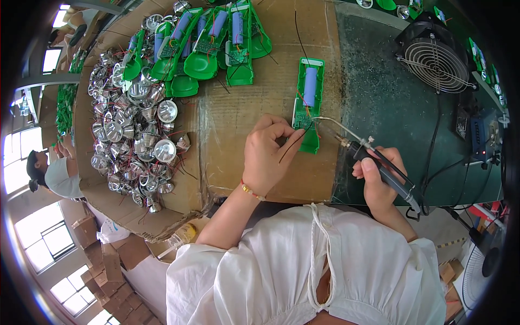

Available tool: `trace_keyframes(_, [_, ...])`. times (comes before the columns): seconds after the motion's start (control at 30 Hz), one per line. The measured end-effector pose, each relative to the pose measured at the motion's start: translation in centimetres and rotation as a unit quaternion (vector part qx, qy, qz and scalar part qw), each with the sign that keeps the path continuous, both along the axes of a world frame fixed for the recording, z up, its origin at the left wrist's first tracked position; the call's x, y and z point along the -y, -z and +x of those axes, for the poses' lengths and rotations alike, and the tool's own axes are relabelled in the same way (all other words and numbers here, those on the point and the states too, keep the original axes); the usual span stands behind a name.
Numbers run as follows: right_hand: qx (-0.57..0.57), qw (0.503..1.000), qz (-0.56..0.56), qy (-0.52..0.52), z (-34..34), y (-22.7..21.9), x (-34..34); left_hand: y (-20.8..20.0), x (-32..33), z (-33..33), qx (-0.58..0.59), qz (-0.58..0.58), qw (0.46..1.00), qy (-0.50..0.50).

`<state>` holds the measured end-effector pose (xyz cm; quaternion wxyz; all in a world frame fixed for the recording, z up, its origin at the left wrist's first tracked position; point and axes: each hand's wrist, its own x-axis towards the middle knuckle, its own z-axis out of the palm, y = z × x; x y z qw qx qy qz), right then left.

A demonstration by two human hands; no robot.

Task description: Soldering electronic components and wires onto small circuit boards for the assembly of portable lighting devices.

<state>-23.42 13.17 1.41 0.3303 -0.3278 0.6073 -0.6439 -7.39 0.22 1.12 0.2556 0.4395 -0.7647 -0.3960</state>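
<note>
A green plastic housing [311,143] lies on the cardboard in front of me, with a blue cylindrical battery [310,86] and a small circuit board [305,120] inside. My left hand [265,151] is at the housing's left side, its thumb and fingers pinched on a thin black wire [292,145] near the board. In my right hand [377,176] is a soldering iron [394,183] with a thin curved metal feed tube [341,125]. The tube's end reaches over the board. Exactly where the tip touches cannot be made out.
A cardboard box [187,157] at left holds many silver reflector cups [165,151] with wires. More green housings with batteries [238,49] lie at the far left. A fan with a wire guard [436,65] and a blue device [483,138] stand right. Another person [59,176] is at far left.
</note>
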Motion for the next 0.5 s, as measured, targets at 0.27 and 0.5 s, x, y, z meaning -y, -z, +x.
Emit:
trace_keyframes(0.27, [0.021, 0.999, -0.034, 0.008, -0.7, 0.6, -0.1, 0.0, 0.2, 0.0, -0.002, -0.002, 1.0, -0.002])
trace_keyframes(0.5, [0.026, 0.997, -0.037, 0.058, -2.4, 1.3, -0.5, -0.6, 0.8, 2.0, -0.078, 0.165, 0.982, -0.052])
